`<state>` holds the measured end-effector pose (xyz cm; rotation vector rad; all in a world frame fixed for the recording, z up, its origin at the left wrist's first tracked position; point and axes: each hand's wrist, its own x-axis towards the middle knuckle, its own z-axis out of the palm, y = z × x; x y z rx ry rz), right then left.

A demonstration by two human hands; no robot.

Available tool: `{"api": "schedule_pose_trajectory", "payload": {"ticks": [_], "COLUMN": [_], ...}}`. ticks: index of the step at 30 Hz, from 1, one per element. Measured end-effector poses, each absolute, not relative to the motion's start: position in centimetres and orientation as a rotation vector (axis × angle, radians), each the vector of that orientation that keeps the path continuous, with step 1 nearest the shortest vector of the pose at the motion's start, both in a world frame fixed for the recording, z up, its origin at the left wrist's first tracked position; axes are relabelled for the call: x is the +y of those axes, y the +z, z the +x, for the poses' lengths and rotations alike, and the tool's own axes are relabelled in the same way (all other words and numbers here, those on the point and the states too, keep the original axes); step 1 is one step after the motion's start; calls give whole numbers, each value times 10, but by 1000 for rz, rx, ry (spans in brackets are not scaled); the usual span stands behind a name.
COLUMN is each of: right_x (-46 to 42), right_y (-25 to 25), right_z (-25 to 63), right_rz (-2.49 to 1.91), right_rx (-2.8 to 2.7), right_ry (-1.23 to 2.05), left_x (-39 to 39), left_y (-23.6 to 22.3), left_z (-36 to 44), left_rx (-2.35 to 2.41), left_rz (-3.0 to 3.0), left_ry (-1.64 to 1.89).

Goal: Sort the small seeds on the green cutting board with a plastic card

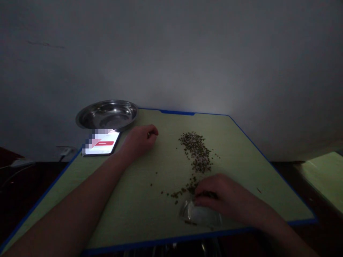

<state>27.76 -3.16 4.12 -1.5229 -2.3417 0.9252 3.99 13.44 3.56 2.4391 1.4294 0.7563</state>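
Your right hand point(218, 196) pinches seeds at the pile's point(197, 151) lower end, over a clear bag point(199, 214). Your left hand point(140, 139), loosely curled, rests empty at centre-left. Most seeds remain unsorted.

Two bare forearms show, with no sleeve, cuff or glove reaching as far as can be seen, and no watch or band at either wrist. The left hand point(139, 140), left of the frame's centre, has something small and dark at its fingertips, too dim to tell whether it is worn; its forearm is long and widens toward the lower left corner. The right hand point(219, 196), at the lower right, shows no ring in the low light, and its forearm leaves the frame at the bottom right.
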Motion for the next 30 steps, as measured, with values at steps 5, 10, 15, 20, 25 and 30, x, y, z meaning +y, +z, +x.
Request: {"api": "schedule_pose_trajectory", "payload": {"ticks": [5, 10, 15, 20, 25, 30], "right_x": [-33, -37, -44, -41, -33, -25], "right_y": [45, 49, 50, 45, 38, 34], "right_z": [274, 269, 272, 289, 296, 287], "right_rz": [-1411, -1371, -1380, -1630, -1706, -1743], "right_rx": [-2402, -2453, -2467, -2288, -2176, -2173], "right_ry": [1008, 1015, 1029, 944, 955, 871], "left_x": [134, 133, 134, 133, 132, 131], "left_y": [35, 36, 34, 35, 36, 37], "left_z": [39, 40, 40, 40, 40, 40], "left_rx": [1417, 1430, 1414, 1432, 1400, 1416], "left_rz": [2439, 2418, 2419, 2418, 2426, 2433], "left_ry": [762, 749, 764, 766, 760, 747]}}
